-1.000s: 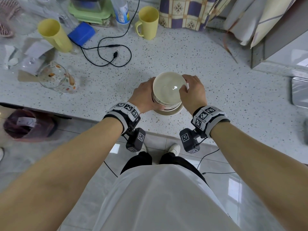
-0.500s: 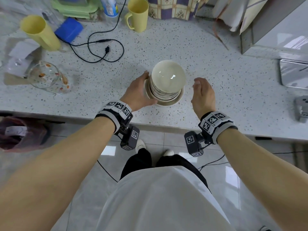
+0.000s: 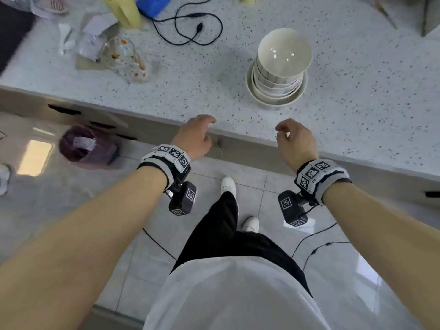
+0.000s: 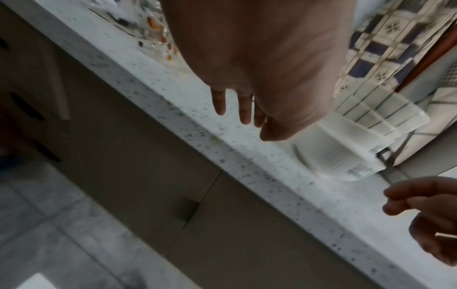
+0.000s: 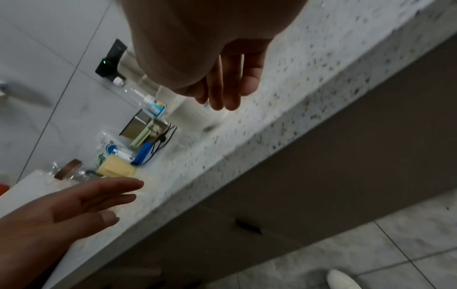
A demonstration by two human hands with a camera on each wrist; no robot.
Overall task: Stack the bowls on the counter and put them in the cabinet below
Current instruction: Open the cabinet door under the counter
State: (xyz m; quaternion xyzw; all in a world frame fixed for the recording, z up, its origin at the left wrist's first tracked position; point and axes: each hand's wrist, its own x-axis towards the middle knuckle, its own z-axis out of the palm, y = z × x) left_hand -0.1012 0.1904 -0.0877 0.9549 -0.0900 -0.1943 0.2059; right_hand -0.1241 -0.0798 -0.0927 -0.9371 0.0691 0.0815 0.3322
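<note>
A stack of cream bowls (image 3: 278, 70) stands on the speckled counter (image 3: 190, 75), a little back from its front edge; it shows blurred as the bowl stack (image 4: 346, 154) and the bowl stack (image 5: 195, 117) in the wrist views. My left hand (image 3: 197, 136) hovers at the counter's front edge, fingers relaxed, holding nothing. My right hand (image 3: 295, 139) hangs beside it at the same edge, fingers loosely curled and empty. Both hands are apart from the bowls. The grey cabinet doors (image 4: 153, 176) run below the counter edge, closed, with a dark handle notch (image 5: 248, 227).
A patterned glass (image 3: 123, 58) lies on the counter to the left, with a yellow cup (image 3: 123, 10), a blue box (image 3: 152, 5) and a black cable (image 3: 190, 27) behind. A purple bag (image 3: 85, 146) sits on the tiled floor at left. My feet stand close to the cabinet.
Both hands have let go of the bowl stack and drawn back to the counter's front edge. The stack stays on the counter. The view has tilted down toward the cabinet.
</note>
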